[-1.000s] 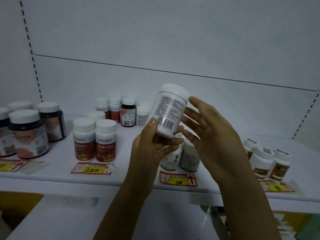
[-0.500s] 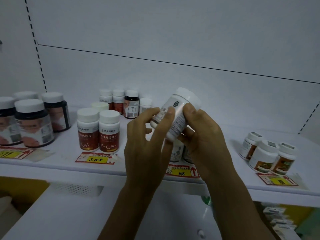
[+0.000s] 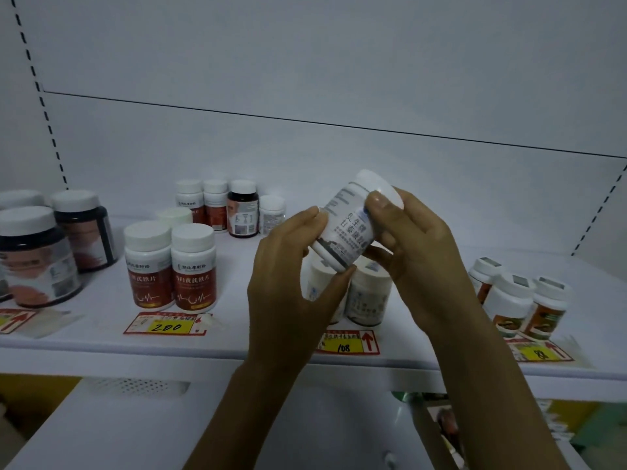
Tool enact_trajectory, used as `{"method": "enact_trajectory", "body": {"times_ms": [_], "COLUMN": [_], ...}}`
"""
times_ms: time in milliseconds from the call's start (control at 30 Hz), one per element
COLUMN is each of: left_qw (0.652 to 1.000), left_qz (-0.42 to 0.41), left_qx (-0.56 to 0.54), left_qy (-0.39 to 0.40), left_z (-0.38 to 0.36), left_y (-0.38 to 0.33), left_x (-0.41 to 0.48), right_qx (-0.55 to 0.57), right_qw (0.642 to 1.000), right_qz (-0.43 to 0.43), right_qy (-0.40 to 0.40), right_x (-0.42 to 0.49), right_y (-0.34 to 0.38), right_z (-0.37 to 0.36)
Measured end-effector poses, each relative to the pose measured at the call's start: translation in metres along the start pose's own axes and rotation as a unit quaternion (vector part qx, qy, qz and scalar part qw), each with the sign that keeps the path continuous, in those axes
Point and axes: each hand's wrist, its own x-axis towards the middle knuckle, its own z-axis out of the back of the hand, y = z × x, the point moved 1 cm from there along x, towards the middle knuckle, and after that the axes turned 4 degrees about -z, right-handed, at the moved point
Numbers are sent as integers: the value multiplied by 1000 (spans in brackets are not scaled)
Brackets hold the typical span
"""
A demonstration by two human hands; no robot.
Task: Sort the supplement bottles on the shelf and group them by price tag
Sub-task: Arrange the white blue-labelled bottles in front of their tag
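A white supplement bottle (image 3: 349,228) with a white cap is tilted in the air above the shelf (image 3: 237,351), held between both hands. My left hand (image 3: 288,283) grips its lower body and my right hand (image 3: 417,252) holds it near the cap. Directly below stand two similar white bottles (image 3: 368,296), behind the price tag marked 108 (image 3: 346,342). Two red-labelled bottles (image 3: 169,266) stand behind the 200 tag (image 3: 168,324). Three small orange-labelled bottles (image 3: 522,305) stand at the right behind a yellow tag (image 3: 539,351).
Large dark jars (image 3: 37,256) sit at the far left beside another tag (image 3: 13,318). A mixed cluster of small bottles (image 3: 230,208) stands at the back of the shelf. A lower white shelf (image 3: 135,432) lies beneath.
The bottle has been turned in my hands from barcode side to front label and lowered slightly. My right hand, open a second ago, now grips it near the cap.
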Motion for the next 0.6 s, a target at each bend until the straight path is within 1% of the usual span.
{"method": "enact_trajectory", "body": {"times_ms": [33,67,167,233,300,433,500,600], "left_qw": [1000,999,982,968,955,929,921,913], "left_qz": [-5,14,149,197,218,237,247,266], "left_qx": [-1,-14,-69,-76,-86,-126,-127,-132], "left_qy": [11,30,97,138,184,255,273,279], "left_z": [-3,-7,-16,-22,-25,-29,-30,-30], "left_y": [0,0,3,12,20,27,28,33], "left_x": [1,3,5,0,-8,-19,-19,-20], "right_qx": [-12,-14,-13,-31,-47,-55,-57,-64], "right_qw": [1000,1000,999,996,995,990,986,980], "right_qz": [5,7,9,5,-21,-105,-144,-186], "right_qy": [-2,-8,-51,-79,-84,-72,-62,-33], "right_x": [3,7,31,48,64,80,81,78], "right_y": [2,4,11,13,6,-34,-57,-82], "right_z": [3,7,27,44,59,79,81,73]}}
